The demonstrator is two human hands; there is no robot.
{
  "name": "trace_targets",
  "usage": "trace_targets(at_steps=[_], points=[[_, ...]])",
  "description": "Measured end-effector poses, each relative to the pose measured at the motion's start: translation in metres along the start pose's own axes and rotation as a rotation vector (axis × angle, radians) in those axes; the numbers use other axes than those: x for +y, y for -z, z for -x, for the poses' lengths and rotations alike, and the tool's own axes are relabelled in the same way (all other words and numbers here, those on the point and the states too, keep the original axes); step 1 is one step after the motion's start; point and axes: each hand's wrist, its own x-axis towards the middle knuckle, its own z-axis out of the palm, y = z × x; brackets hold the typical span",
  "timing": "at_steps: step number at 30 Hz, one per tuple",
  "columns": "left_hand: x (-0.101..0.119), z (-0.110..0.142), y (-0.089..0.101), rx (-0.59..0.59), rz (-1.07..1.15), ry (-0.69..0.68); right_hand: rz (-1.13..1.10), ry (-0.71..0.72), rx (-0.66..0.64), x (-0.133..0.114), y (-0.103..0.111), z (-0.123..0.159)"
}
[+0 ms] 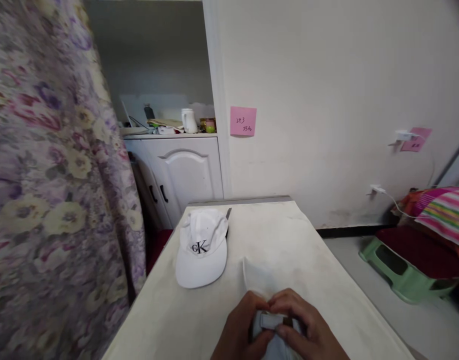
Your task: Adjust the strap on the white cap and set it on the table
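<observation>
Hands (241, 325) (308, 325) around pale object (269, 321) (half-hidden)

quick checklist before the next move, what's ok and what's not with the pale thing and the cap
1. Left hand and right hand both on the pale, soft-looking item: ok
2. A hand free for something else: not ok, both are occupied
3. White cap with black lettering fully on the pale-topped table: ok
4. Cap apart from both hands: ok
5. Small pale band between the fingers fastened: cannot tell, fingers partly cover it
</observation>
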Motion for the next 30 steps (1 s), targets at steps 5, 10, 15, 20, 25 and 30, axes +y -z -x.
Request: trace_targets(at_steps=[5, 10, 15, 20, 25, 30], points=[[-0.01, 0.0, -0.003, 0.024, -0.094, -0.117, 0.038, -0.06, -0.03, 0.002, 0.001, 0.001], [-0.022, 0.001, -0.008, 0.024, -0.238, -0.212, 0.028, -0.244, -0.064, -0.003, 0.0, 0.001], [-0.035, 0.009, -0.009, 0.094, -0.301, -0.341, -0.121, -0.264, -0.07, 0.001, 0.005, 0.004], [-0.039, 0.012, -0.008, 0.099, -0.289, -0.394, -0.286, -0.271, -0.087, 0.008, 0.009, 0.006], [-0.032, 0.013, -0.011, 0.094, -0.206, -0.179, -0.357, -0.282, -0.09, 0.013, 0.009, 0.005], [-0.028, 0.014, -0.017, 0.137, -0.029, -0.031, -0.336, -0.291, -0.101, 0.013, 0.008, 0.004]])
